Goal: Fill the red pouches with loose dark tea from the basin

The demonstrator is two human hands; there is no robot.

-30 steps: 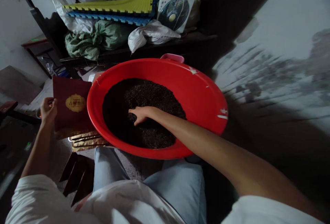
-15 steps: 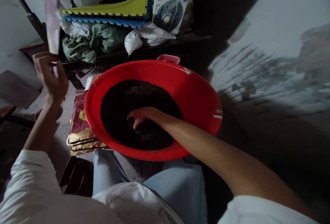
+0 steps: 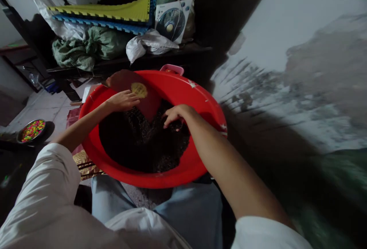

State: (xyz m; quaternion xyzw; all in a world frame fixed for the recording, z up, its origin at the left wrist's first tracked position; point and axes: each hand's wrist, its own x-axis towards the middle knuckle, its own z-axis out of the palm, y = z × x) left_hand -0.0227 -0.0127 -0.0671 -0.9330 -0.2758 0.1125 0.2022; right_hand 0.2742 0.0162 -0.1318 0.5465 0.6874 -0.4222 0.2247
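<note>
A wide red basin stands in front of my knees, with a mass of dark, loose bits in it; their kind is hard to make out. My left hand grips a maroon bag with a gold emblem, its fingers along the front and the thumb hidden. The bag leans over the far-left rim, its lower end down among the dark bits. Close to it on the right, my right hand is curled over a clump of the bits, fingertips pointing down and left.
Beyond the basin, a dark bench holds yellow and blue foam mats, a green sack, a white bag and a fan box. Stained wall rises on the right. A bowl of colourful pieces sits at left.
My left hand has come down from high on the left, bringing the bag into the basin. My right hand has shifted right within the dark bits. The view has turned slightly.
</note>
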